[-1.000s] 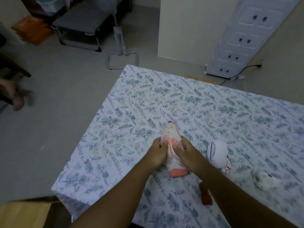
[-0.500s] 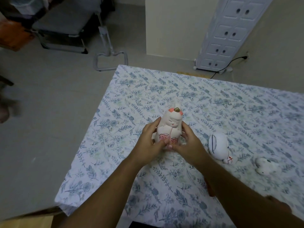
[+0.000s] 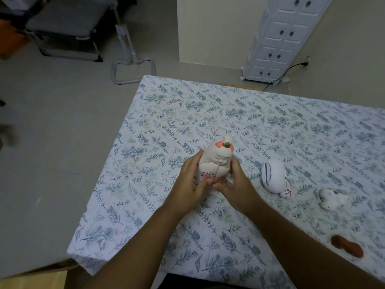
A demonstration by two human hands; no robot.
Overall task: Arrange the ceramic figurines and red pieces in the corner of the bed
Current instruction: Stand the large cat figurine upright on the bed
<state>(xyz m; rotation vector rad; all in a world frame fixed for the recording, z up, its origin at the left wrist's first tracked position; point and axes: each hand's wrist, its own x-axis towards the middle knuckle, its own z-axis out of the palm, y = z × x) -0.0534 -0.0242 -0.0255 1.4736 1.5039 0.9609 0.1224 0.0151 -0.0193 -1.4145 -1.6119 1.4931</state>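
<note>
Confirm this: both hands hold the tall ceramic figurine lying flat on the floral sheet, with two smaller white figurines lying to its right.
Not quite. In the head view the tall ceramic figurine stands upright on the floral sheet, gripped by the left hand and right hand. The two smaller white figurines do lie to its right.

A white figurine (image 3: 216, 163) was held upright on the bed (image 3: 166, 113) between the left hand (image 3: 190, 182) and right hand (image 3: 237, 184); two figurines (image 3: 275, 178) were laid nearby.
</note>
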